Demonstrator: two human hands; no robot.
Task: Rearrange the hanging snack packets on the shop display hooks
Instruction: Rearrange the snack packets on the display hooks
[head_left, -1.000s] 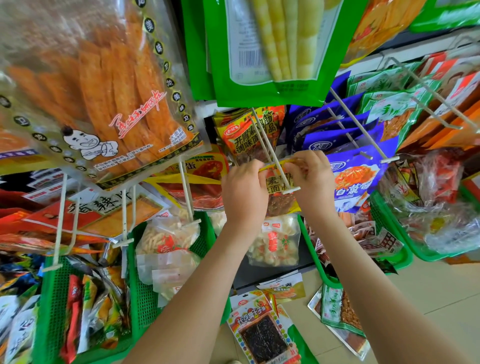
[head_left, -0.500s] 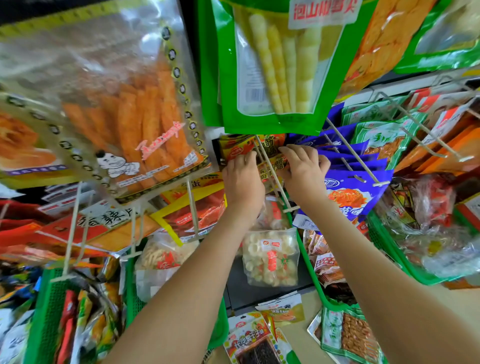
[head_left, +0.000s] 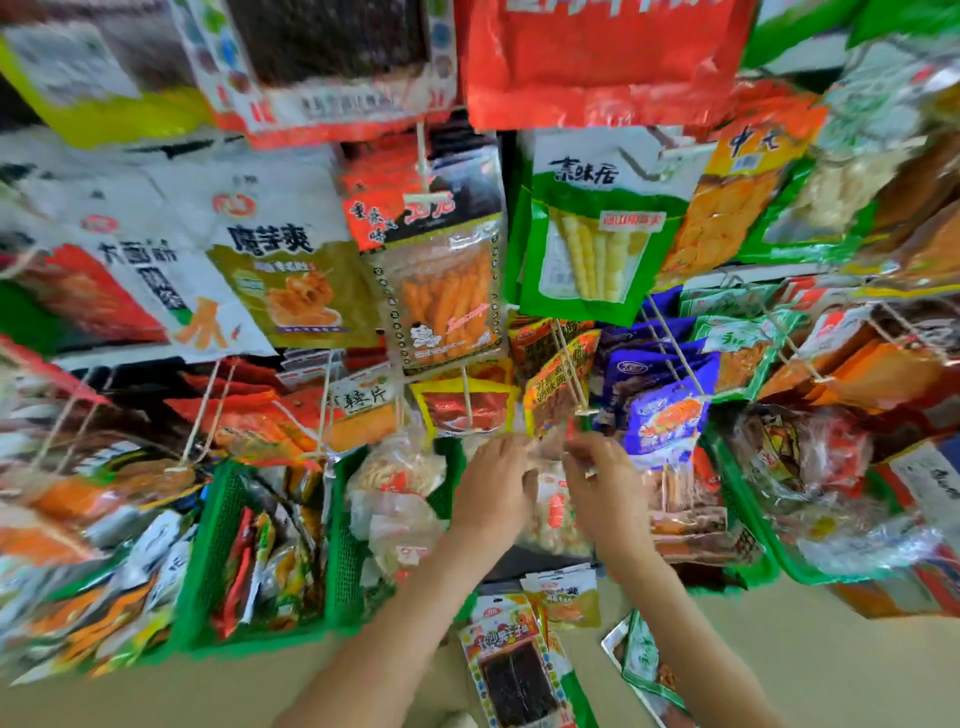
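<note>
- Both hands are sitting close together, the left hand (head_left: 493, 486) and the right hand (head_left: 610, 488) hovering just below the tip of the thin white wire hook (head_left: 570, 371). Motion blur is hiding the fingers, so it cannot be told whether either hand is gripping anything.
- Half a second ago both hands were reaching up along that hook; now they are lying lower.
- The red-and-yellow foil snack packet (head_left: 553, 392) is hanging near the hook's tip, apart from both hands. Judgement: this packet is probably placed, and the hands are freeing up for another.
- The green plastic mesh basket at left (head_left: 208, 545) is holding mixed small packets.
- The neighbouring green mesh basket (head_left: 344, 551) is holding clear bags of pale snacks.
- The green basket at right (head_left: 748, 525) is holding clear-wrapped packets.
</note>
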